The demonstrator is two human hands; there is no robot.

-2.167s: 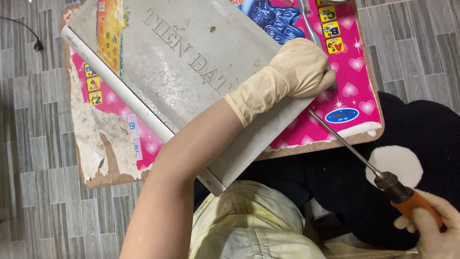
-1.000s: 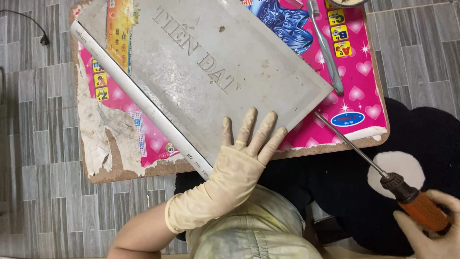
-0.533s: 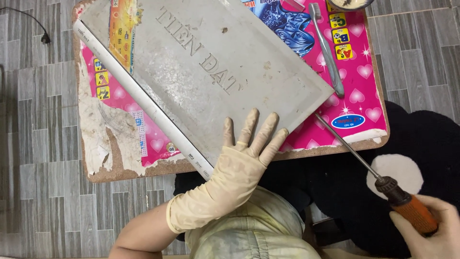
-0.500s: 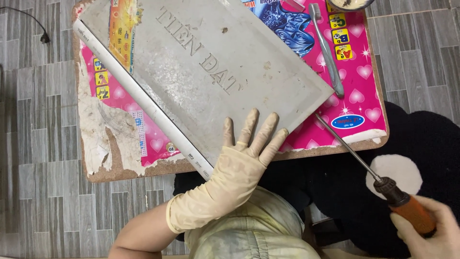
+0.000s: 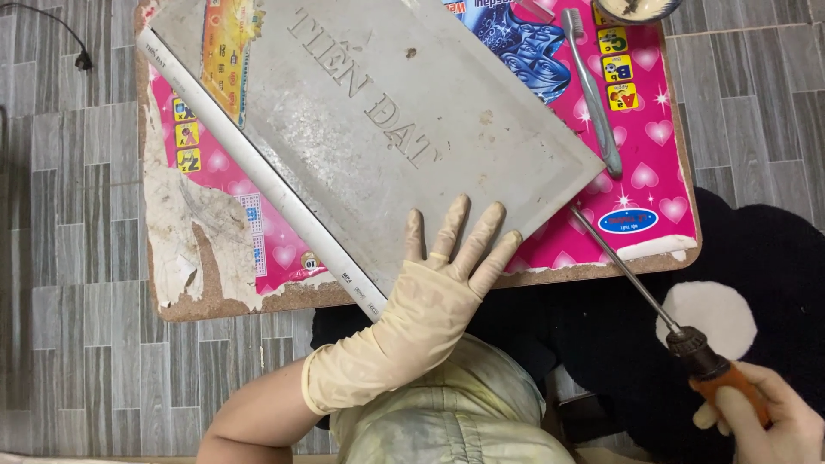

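Observation:
A large grey metal panel (image 5: 387,120) with raised lettering lies tilted across a small pink patterned table (image 5: 636,180). My left hand (image 5: 434,288), in a cream rubber glove, presses flat with spread fingers on the panel's near corner. At the lower right my bare right hand (image 5: 769,421) grips the orange handle of a long screwdriver (image 5: 687,344). Its thin shaft runs up and left, and the tip is tucked under the panel's right edge.
A grey toothbrush (image 5: 593,90) lies on the table to the right of the panel, with a small bowl (image 5: 636,9) at the top edge. The table's left part is peeled and torn. A dark mat with a white patch (image 5: 709,314) covers the grey plank floor.
My left hand left the panel's right side and now lies flat on its near corner. My right hand has shifted the screwdriver slightly; the panel has barely moved.

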